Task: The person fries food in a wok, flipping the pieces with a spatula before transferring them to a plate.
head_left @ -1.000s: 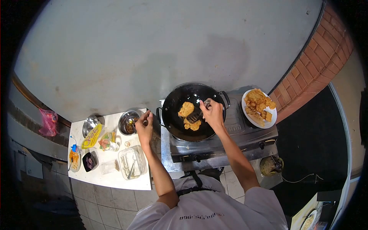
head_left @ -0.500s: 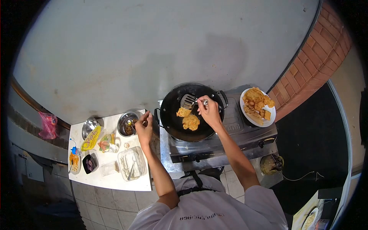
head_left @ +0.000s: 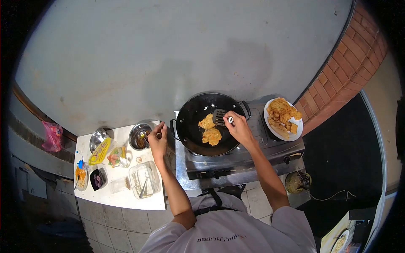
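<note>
Two fritters point(head_left: 209, 129) in wok point(head_left: 192, 114) on stove point(head_left: 253, 152). Right hand point(head_left: 238, 128) closed round spatula point(head_left: 219, 117), blade against upper fritter. Left hand point(head_left: 157, 141) pinching spoon point(head_left: 145, 135) over steel bowl point(head_left: 136, 135) on white table point(head_left: 126, 198). Plate point(head_left: 297, 128) of fried pieces right of wok.

The spatula point(head_left: 219, 117) handle is hidden in the right hand point(head_left: 238, 128); the steel bowl's point(head_left: 140, 135) contents are too small to tell.

Right hand point(head_left: 237, 128) gripping spatula point(head_left: 219, 116) over wok point(head_left: 190, 122), fritters point(head_left: 210, 129)
</note>
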### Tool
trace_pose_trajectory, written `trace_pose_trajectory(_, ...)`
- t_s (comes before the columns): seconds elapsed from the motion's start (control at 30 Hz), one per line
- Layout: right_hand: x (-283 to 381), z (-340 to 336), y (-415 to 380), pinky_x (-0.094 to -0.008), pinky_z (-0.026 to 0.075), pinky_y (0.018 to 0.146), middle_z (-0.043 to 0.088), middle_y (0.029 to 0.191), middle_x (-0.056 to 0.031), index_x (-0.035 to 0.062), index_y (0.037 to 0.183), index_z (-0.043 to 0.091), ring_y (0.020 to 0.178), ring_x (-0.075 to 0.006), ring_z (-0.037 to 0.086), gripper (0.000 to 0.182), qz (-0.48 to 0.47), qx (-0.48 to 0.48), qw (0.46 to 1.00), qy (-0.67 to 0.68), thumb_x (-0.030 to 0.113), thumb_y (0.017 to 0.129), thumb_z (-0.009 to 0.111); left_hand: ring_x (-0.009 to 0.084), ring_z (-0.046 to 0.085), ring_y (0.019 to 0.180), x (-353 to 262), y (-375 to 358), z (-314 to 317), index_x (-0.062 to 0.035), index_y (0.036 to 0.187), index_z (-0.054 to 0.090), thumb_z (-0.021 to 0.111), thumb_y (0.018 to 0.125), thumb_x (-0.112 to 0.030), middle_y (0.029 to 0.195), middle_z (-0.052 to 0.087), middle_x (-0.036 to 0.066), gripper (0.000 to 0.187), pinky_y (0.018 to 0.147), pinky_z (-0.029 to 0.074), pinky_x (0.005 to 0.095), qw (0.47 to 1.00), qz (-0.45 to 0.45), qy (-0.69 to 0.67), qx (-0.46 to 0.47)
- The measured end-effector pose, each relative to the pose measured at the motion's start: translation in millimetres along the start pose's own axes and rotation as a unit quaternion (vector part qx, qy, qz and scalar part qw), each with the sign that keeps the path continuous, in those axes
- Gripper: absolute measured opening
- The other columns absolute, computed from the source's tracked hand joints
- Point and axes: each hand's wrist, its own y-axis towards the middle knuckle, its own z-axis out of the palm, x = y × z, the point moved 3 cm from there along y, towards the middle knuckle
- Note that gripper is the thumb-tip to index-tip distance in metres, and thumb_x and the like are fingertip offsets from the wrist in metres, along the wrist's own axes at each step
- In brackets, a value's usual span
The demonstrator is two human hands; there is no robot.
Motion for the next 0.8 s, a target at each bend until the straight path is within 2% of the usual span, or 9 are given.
trace_pose_trajectory(0.07,0.9,-2.2,-1.6,-0.0280,0.040,0.050,0.054,0.071,-0.0119,-0.0040,0.083,0.051,0.055,-0.0155,0.046,0.010,-0.006,0.001,1.000,-0.010,0.003,0.084,0.059,0.0141,0.057,0.082,5.5,1.6,3.3,0.0009,0.108,0.063,0.060,0.088,-0.024,0.093,0.066,0.012,0.032,0.075,0.044,0.0284,1.000,-0.003,-0.016,0.007)
trace_pose_trajectory(0.2,2.5,-2.5,-3.3,-0.0271,0.040,0.049,0.055,0.071,-0.0108,-0.0037,0.083,0.052,0.056,-0.0147,0.048,0.010,-0.005,-0.017,1.000,-0.017,0.004,0.085,0.059,0.0150,0.057,0.084,4.3,1.8,5.8,0.0009,0.111,0.062,0.060,0.088,-0.024,0.097,0.065,0.012,0.033,0.077,0.045,0.0289,1.000,-0.012,-0.015,0.020)
trace_pose_trajectory(0.3,-1.8,0.9,-4.1,-0.0258,0.041,0.048,0.056,0.072,-0.0099,-0.0037,0.083,0.053,0.057,-0.0132,0.051,0.010,-0.036,-0.067,0.997,0.004,0.004,0.085,0.059,0.0149,0.057,0.085,5.0,2.1,8.3,0.0009,0.110,0.062,0.060,0.088,-0.024,0.097,0.065,0.013,0.034,0.077,0.045,0.0288,1.000,-0.009,-0.019,0.021)
trace_pose_trajectory(0.4,-5.7,2.4,-7.2,-0.0300,0.042,0.048,0.056,0.067,-0.0122,-0.0041,0.081,0.052,0.054,-0.0179,0.057,0.012,0.007,-0.076,0.997,0.002,0.004,0.084,0.060,0.0152,0.058,0.085,3.1,1.7,9.5,0.0014,0.110,0.062,0.060,0.088,-0.026,0.097,0.065,0.013,0.035,0.076,0.045,0.0290,0.999,-0.003,-0.018,0.027)
trace_pose_trajectory(0.47,-16.1,4.6,-10.7,-0.0273,0.041,0.042,0.056,0.058,-0.0094,-0.0041,0.076,0.053,0.047,-0.0121,0.057,0.016,0.127,-0.099,0.981,0.104,0.006,0.085,0.060,0.0157,0.058,0.086,7.0,3.1,10.2,0.0014,0.110,0.062,0.060,0.088,-0.026,0.098,0.065,0.014,0.036,0.076,0.045,0.0293,0.999,-0.007,-0.002,0.038)
trace_pose_trajectory(0.57,-24.6,12.8,-16.1,-0.0246,0.040,0.038,0.055,0.053,-0.0062,-0.0039,0.072,0.053,0.043,-0.0086,0.056,0.020,0.159,-0.156,0.963,0.154,0.008,0.087,0.058,0.0168,0.059,0.087,5.5,2.1,11.6,0.0011,0.110,0.062,0.061,0.088,-0.028,0.100,0.065,0.015,0.037,0.077,0.046,0.0297,0.999,-0.021,0.013,0.048)
trace_pose_trajectory(0.7,-36.0,25.3,-21.5,-0.0271,0.042,0.041,0.054,0.053,-0.0073,-0.0026,0.068,0.051,0.044,-0.0117,0.056,0.022,0.179,-0.176,0.952,0.178,0.009,0.084,0.061,0.0172,0.060,0.088,4.9,1.4,13.7,0.0007,0.110,0.062,0.060,0.088,-0.028,0.101,0.065,0.015,0.037,0.078,0.046,0.0301,0.998,-0.032,0.010,0.048)
trace_pose_trajectory(0.77,-46.0,30.8,-22.7,-0.0312,0.045,0.048,0.054,0.053,-0.0106,-0.0012,0.064,0.048,0.046,-0.0195,0.057,0.023,0.164,-0.170,0.971,0.020,0.008,0.080,0.063,0.0170,0.060,0.088,4.6,1.3,14.6,0.0010,0.110,0.062,0.060,0.088,-0.028,0.101,0.065,0.015,0.037,0.078,0.046,0.0302,0.998,-0.027,0.009,0.049)
trace_pose_trajectory(0.8,-45.3,32.3,-23.2,-0.0312,0.045,0.048,0.054,0.053,-0.0106,-0.0012,0.064,0.048,0.046,-0.0195,0.057,0.023,0.165,-0.171,0.971,0.020,0.008,0.080,0.063,0.0168,0.060,0.088,3.8,1.6,14.8,0.0014,0.110,0.062,0.060,0.088,-0.028,0.101,0.065,0.015,0.037,0.078,0.046,0.0304,0.999,-0.023,0.009,0.048)
